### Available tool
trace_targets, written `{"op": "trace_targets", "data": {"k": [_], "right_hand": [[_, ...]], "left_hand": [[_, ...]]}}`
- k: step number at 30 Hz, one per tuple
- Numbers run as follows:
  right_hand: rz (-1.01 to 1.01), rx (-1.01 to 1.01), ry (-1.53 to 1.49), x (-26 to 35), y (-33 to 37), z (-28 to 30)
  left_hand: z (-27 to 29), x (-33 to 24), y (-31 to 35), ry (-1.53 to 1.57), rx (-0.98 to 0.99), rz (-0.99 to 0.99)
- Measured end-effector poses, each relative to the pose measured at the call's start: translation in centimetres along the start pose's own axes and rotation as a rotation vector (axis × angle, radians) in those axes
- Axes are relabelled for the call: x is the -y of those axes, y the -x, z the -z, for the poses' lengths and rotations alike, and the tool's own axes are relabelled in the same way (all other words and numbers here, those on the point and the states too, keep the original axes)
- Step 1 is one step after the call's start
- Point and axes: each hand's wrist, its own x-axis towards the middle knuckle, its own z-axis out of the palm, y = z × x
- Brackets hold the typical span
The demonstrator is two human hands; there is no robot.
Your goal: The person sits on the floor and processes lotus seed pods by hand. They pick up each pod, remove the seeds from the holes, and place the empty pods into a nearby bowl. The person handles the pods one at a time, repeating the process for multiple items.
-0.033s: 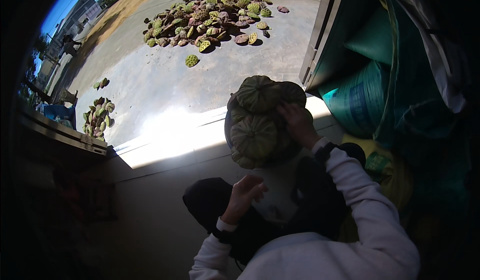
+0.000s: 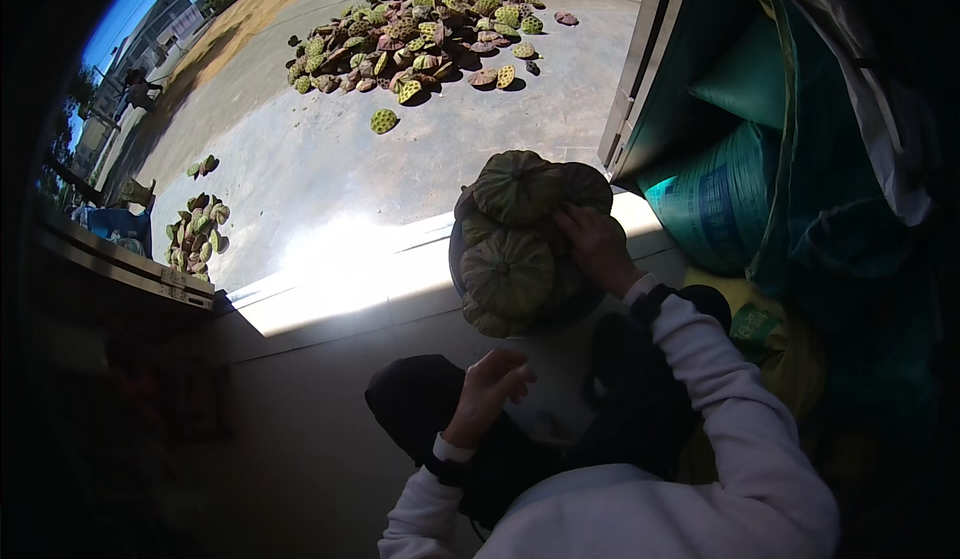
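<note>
The right hand (image 2: 597, 249) reaches out to a heap of seed pods (image 2: 508, 271) in front of the person. Its fingers (image 2: 572, 221) are bent and lie on the right side of the heap, touching the pods. I can't tell if they grip one, because the back of the hand hides the tips. The pods are round and dull green, with lines running out from the middle like a pumpkin. They sit in a dark tub (image 2: 456, 251), and only a bit of its edge shows.

The left hand (image 2: 489, 387) is up in the air, just beside the left knee (image 2: 415, 394), well apart from the heap. Its fingers are loose and a little curled, and I see nothing in them.

The heap is by the doorway, near the bright sill (image 2: 330, 289). The right leg (image 2: 645, 384) is close to the tub on the near side. Green sacks (image 2: 715, 199) and a yellow sack (image 2: 765, 344) crowd the right side, near the right arm.

Outside, a big pile (image 2: 400, 49) of pods lies on the sunny ground (image 2: 350, 174). One pod (image 2: 384, 121) lies alone in front of it. A small pile (image 2: 197, 234) is off to the left. Far away there is another person (image 2: 140, 90).
</note>
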Motion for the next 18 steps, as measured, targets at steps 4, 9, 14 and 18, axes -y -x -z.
{"op": "trace_targets", "data": {"k": [4,9,14,18], "right_hand": [[0.067,-0.076,0.01,-0.4,0.2,0.9],[0.104,-0.15,-0.02,-1.0,0.4,1.5],[0.116,-0.187,-0.108,-1.4,0.3,2.8],[0.157,-0.221,-0.135,-1.2,0.0,4.6]], "left_hand": [[-0.4,-0.6,0.0,-0.007,-0.016,-0.012],[-0.5,-1.2,-0.7,-0.032,-0.06,-0.045],[-0.9,-1.4,-2.3,-0.037,-0.129,-0.2],[-0.6,-1.4,-3.0,-0.131,-0.176,-0.282]]}}
